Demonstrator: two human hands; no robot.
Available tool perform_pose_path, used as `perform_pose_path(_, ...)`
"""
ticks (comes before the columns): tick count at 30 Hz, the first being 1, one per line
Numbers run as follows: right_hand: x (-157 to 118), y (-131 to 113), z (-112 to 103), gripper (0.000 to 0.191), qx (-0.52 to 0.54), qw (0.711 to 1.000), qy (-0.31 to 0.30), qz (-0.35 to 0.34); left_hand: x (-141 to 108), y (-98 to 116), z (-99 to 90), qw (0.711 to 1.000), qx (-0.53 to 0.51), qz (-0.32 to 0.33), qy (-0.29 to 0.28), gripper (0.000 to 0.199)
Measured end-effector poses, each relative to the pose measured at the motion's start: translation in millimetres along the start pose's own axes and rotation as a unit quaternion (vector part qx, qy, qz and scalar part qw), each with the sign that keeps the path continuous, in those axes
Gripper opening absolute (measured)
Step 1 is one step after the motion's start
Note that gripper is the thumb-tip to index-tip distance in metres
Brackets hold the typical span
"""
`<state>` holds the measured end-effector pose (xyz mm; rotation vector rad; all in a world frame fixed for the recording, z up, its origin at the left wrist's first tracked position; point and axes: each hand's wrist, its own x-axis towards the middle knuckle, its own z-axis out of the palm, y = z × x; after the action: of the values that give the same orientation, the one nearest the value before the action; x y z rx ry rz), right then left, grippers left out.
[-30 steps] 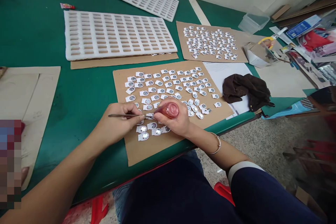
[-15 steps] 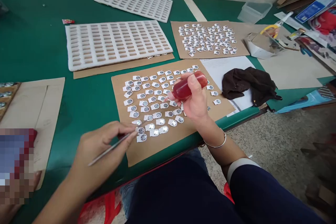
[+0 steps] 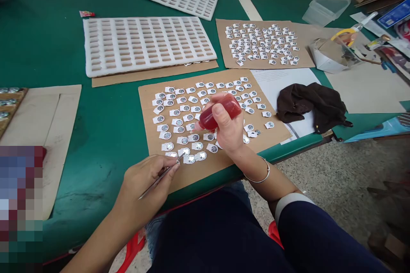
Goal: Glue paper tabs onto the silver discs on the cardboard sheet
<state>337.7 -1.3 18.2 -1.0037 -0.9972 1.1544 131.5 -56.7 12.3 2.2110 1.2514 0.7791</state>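
Your left hand had a slim metal tool pinched tight, its tip right by a white-tabbed silver disc on the near cardboard sheet! Up above, your right hand gripped the red bottle, tilted over more discs, nozzle angled down

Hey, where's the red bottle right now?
The red bottle is near the middle of the head view, in the right hand, its nozzle tipped down to the left above the cardboard sheet that carries the small white-and-silver pieces.
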Motion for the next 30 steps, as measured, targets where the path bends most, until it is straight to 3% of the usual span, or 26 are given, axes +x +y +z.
perform_pose_path(7,0.2,4.4,-1.0,0.039,-0.051,0.999,0.001,-0.010,1.9,-2.0,1.3,1.000,-0.003,0.012,-0.013,0.004)
perform_pose_path(11,-1.5,6.7,0.0,0.041,-0.057,0.998,0.011,-0.024,6.6,0.4,2.3,0.998,-0.005,0.057,-0.012,0.005)
perform_pose_path(14,-4.4,8.7,3.1,0.035,-0.084,0.996,-0.028,-0.014,8.3,7.7,4.3,0.995,0.006,0.094,-0.022,0.008)
perform_pose_path(19,-9.0,11.9,10.5,0.036,-0.174,0.979,-0.103,-0.015,0.1,25.2,16.4,0.980,0.139,0.133,-0.043,0.019)
perform_pose_path(24,-9.5,11.8,14.5,0.032,-0.233,0.960,-0.135,-0.071,-8.5,37.8,31.6,0.943,0.273,0.191,0.009,0.024)
perform_pose_path(30,-9.2,11.7,15.3,0.035,-0.264,0.948,-0.164,-0.067,-9.4,43.6,37.8,0.927,0.322,0.190,0.006,0.026)
